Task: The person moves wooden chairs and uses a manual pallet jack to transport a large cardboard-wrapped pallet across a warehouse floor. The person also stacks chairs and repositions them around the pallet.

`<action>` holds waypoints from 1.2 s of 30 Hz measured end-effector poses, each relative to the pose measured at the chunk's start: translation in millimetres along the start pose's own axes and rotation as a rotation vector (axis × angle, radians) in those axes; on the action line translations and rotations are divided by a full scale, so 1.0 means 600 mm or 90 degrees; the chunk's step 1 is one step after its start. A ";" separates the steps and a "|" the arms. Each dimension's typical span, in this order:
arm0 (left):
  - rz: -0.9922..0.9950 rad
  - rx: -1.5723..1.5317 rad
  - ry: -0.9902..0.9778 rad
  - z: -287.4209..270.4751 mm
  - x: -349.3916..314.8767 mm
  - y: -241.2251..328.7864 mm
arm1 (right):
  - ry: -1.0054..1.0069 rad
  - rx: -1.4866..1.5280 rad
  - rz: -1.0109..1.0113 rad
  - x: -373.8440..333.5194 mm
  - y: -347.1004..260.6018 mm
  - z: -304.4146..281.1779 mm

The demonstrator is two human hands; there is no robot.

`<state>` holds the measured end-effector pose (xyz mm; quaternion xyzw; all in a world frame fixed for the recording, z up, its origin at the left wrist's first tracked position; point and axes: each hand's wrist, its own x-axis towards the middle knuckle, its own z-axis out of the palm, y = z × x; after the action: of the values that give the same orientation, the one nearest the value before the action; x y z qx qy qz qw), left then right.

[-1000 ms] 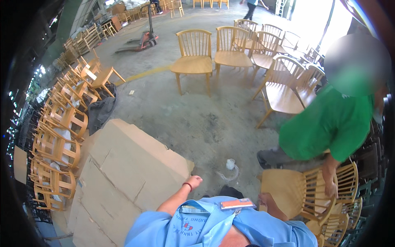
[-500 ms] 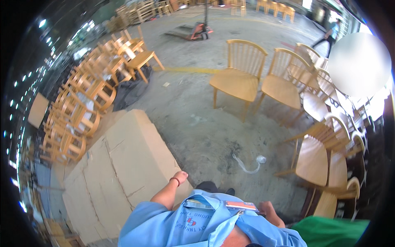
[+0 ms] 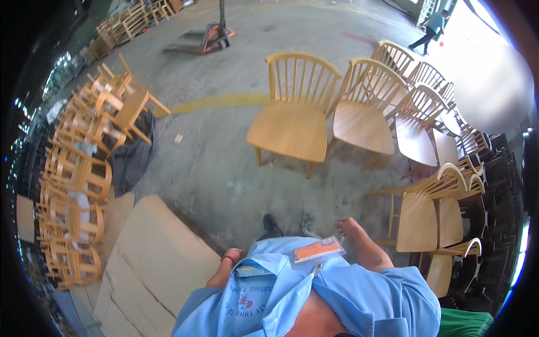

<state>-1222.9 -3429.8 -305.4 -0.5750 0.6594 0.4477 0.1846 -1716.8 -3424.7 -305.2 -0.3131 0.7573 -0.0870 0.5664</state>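
The left hand [image 3: 234,255], with a dark red wristband [image 3: 227,259], is between 6 and 7 o'clock from the view centre. Its fingers curl inward; full closure and contact with the cardboard [image 3: 157,253], at 8 o'clock, cannot be determined. The right hand [image 3: 350,226] is at 4 o'clock, well apart from the left. Its fingers are bent; whether they meet cannot be determined. The nearest wooden chair [image 3: 416,224] stands at the right hand's 3 o'clock, apart from it. A front chair [image 3: 289,129] is located near 1 o'clock, with a second chair [image 3: 364,124] beside it at 2 o'clock. Stacked chairs [image 3: 84,174] occupy 9 o'clock. A pallet jack [image 3: 212,40] is positioned at 11 o'clock. A walking person [image 3: 433,27] is between 1 and 2 o'clock.
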 end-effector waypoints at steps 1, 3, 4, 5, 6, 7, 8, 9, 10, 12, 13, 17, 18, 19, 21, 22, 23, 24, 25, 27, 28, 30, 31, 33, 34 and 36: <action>-0.013 -0.035 0.006 -0.059 0.024 0.003 | 0.017 0.052 0.000 0.014 -0.017 -0.013; -0.267 -0.542 0.084 -0.166 0.083 0.027 | 0.044 0.147 -0.005 0.046 -0.018 -0.024; -0.268 -0.512 0.111 -0.229 0.101 0.021 | 0.026 0.218 0.051 0.064 -0.061 -0.023; -0.275 -0.485 0.143 -0.291 0.116 0.014 | -0.001 0.280 0.107 0.080 -0.110 -0.029; -0.225 -0.397 0.226 -0.346 0.137 0.015 | 0.035 0.250 0.095 0.103 -0.151 -0.041; -0.191 -0.455 0.265 -0.393 0.159 0.024 | 0.081 0.225 0.091 0.132 -0.179 -0.065; -0.162 -0.515 0.308 -0.434 0.178 0.034 | 0.088 0.227 0.058 0.179 -0.226 -0.101; -0.128 -0.572 0.344 -0.472 0.200 0.056 | 0.103 0.232 0.028 0.229 -0.264 -0.140; -0.065 -0.594 0.342 -0.510 0.238 0.097 | 0.199 0.217 -0.056 0.276 -0.296 -0.212; 0.043 -0.566 0.354 -0.554 0.299 0.158 | 0.413 0.122 -0.227 0.339 -0.382 -0.368; 0.015 -0.426 0.387 -0.553 0.267 0.139 | 0.358 0.283 -0.185 0.392 -0.496 -0.334; -0.138 -0.435 0.190 -0.536 0.249 0.151 | 0.649 0.145 -0.385 0.475 -0.725 -0.486; -0.226 -0.455 0.126 -0.522 0.225 0.135 | 0.596 0.115 -0.368 0.489 -0.777 -0.488; -0.225 -0.415 0.141 -0.522 0.224 0.122 | 0.557 0.007 -0.366 0.502 -0.801 -0.513; -0.194 -0.349 0.182 -0.512 0.233 0.078 | 0.363 -0.253 -0.329 0.496 -0.847 -0.585; -0.287 -0.463 0.184 -0.492 0.195 0.059 | 0.245 -0.105 -0.250 0.520 -0.873 -0.528; -0.318 -0.572 0.184 -0.480 0.179 0.042 | 0.222 -0.072 -0.231 0.528 -0.873 -0.525; -0.251 -0.406 0.200 -0.470 0.173 0.029 | 0.208 -0.021 -0.236 0.534 -0.872 -0.527; -0.176 -0.231 0.219 -0.476 0.173 0.016 | 0.206 0.019 -0.214 0.535 -0.872 -0.535; -0.138 -0.078 0.196 -0.492 0.173 -0.007 | 0.199 0.076 -0.233 0.534 -0.878 -0.529; -0.176 -0.107 0.148 -0.491 0.162 -0.017 | 0.189 0.090 -0.269 0.533 -0.880 -0.508; -0.243 -0.235 0.133 -0.513 0.184 -0.031 | 0.219 0.072 -0.294 0.518 -0.890 -0.481; -0.288 -0.334 0.155 -0.530 0.205 -0.035 | 0.240 0.067 -0.300 0.506 -0.890 -0.470; -0.254 -0.411 0.203 -0.585 0.258 -0.033 | 0.239 0.026 -0.337 0.475 -0.893 -0.447; -0.239 -0.510 0.151 -0.635 0.297 -0.025 | 0.247 0.023 -0.347 0.459 -0.889 -0.433; -0.022 -0.476 0.257 -0.745 0.386 0.008 | 0.301 -0.052 -0.366 0.409 -0.891 -0.401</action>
<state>-1168.4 -3926.3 -241.8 -0.6895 0.4649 0.5313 -0.1618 -1775.2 -4040.6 -159.9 -0.5067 0.7510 -0.2824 0.3153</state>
